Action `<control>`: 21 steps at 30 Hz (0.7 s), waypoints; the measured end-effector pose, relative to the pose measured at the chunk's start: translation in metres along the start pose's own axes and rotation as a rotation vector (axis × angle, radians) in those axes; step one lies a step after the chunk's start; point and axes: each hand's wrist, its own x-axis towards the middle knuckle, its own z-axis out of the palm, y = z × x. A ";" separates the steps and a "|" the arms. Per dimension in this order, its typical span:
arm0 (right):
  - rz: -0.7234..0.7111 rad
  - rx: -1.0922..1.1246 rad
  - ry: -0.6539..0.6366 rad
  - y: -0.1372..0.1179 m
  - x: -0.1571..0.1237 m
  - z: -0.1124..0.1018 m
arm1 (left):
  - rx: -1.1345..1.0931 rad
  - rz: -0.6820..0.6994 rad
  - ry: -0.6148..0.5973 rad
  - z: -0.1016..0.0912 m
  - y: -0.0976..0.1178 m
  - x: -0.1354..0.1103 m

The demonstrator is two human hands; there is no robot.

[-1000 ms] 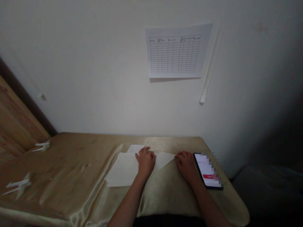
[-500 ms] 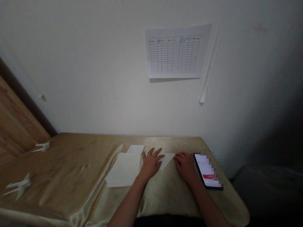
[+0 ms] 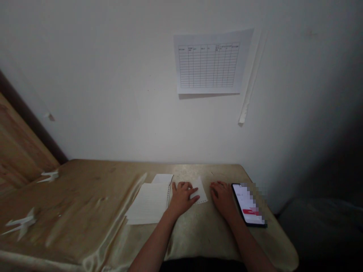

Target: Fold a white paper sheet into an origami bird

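A small white piece of paper (image 3: 202, 192) lies on the cloth-covered table, with a row of punched holes along its near edge. My left hand (image 3: 183, 196) holds its left side, index finger and thumb over the paper, the other fingers bent. Part of the sheet is hidden beneath that hand. To the right of the paper, my right hand (image 3: 222, 194) rests on the table, apart from the sheet, its fingers loosely bent and holding nothing. A stack of lined paper (image 3: 149, 204) sits just left of my left hand.
A phone (image 3: 246, 206) with its screen lit lies beside my right hand. Two folded white paper shapes, one nearer (image 3: 24, 223) and one farther (image 3: 49, 176), are on the table's left. A printed table sheet (image 3: 210, 68) hangs on the wall behind.
The small paper has turned, so its holed edge now faces me. My left fingers have drawn in from a spread pose. My right fingertips have come away from the paper.
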 end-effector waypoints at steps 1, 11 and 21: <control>-0.001 0.001 0.003 0.000 0.000 0.000 | 0.002 0.004 -0.001 -0.001 0.001 0.000; -0.056 0.112 -0.052 -0.006 -0.001 -0.005 | -0.016 -0.021 -0.025 0.001 0.001 0.000; -0.144 0.188 -0.211 -0.017 -0.006 -0.014 | -0.016 -0.070 0.021 -0.001 -0.001 0.003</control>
